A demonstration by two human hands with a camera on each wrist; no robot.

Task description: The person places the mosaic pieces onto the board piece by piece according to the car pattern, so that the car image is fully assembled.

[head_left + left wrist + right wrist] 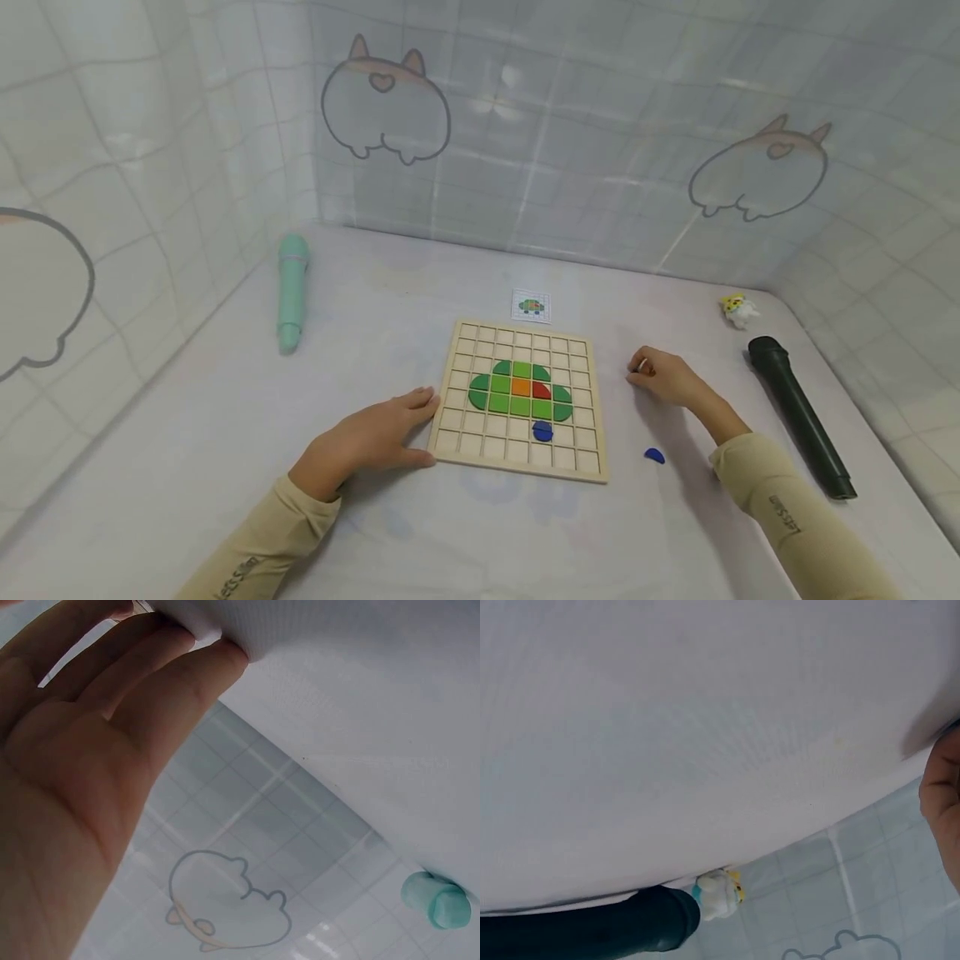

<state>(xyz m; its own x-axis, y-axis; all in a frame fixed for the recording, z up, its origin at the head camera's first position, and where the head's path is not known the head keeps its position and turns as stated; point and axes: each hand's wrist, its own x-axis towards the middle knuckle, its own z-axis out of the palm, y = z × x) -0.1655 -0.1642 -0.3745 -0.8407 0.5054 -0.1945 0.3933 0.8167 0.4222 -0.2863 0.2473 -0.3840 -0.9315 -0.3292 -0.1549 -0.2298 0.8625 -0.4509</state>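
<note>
A square wooden grid board [465, 446] lies on the table, with green tiles [498, 403], an orange tile [521, 387] and a red tile [540, 390] set in its middle cells. Below them on the board sit two blue half-round pieces [543, 433]. My left hand [378, 433] rests at the board's left edge, fingers extended, thumb by the lower corner. To the right of the board, my right hand [666, 379] is low over the table, thumb and fingertips pinched together; a dark blue sliver shows at them in the right wrist view. Another blue half-round piece [655, 456] lies nearer me.
A small picture card [531, 306] lies behind the board. On the left is a mint-green microphone-shaped object [292, 292]; on the right are a black microphone [801, 417] and a small white and yellow figurine [739, 310]. Tiled, cartoon-printed sheeting [570, 167] encloses the table.
</note>
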